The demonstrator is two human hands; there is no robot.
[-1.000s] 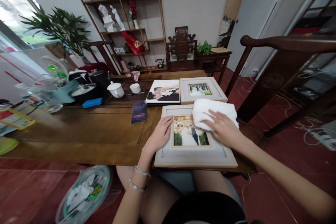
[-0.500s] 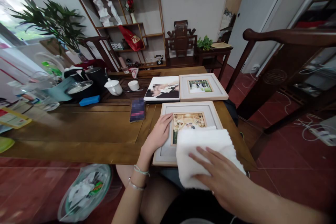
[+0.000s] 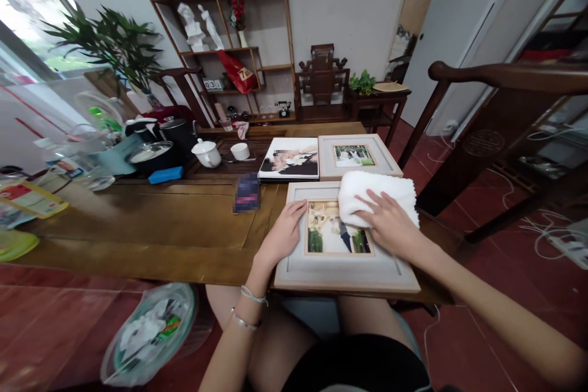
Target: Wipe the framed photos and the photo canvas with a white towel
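A light wooden picture frame [image 3: 346, 280] with a wedding photo lies flat on the table's front right. My left hand [image 3: 287, 231] rests flat on its left side, fingertips by the inner photo border. With my right hand [image 3: 392, 220], I hold a folded white towel [image 3: 381, 190] against the frame's upper right part. The fingers are spread over the towel, and my thumb is hidden. The towel covers the top right of the photo and that corner of the frame.
Behind lie a second picture frame [image 3: 390, 165] and a black-and-white photo panel [image 3: 289, 159]. A dark blue booklet-like item [image 3: 247, 193] is left of them. A white lidded cup [image 3: 206, 153] and blue block [image 3: 166, 175] stand farther left. A lined bin [image 3: 156, 331] is below; a chair [image 3: 463, 135] stands right.
My right hand and the towel have moved up and away from me, from the frame's lower right to its upper right, uncovering the photo's lower part. My left hand stays on the frame.
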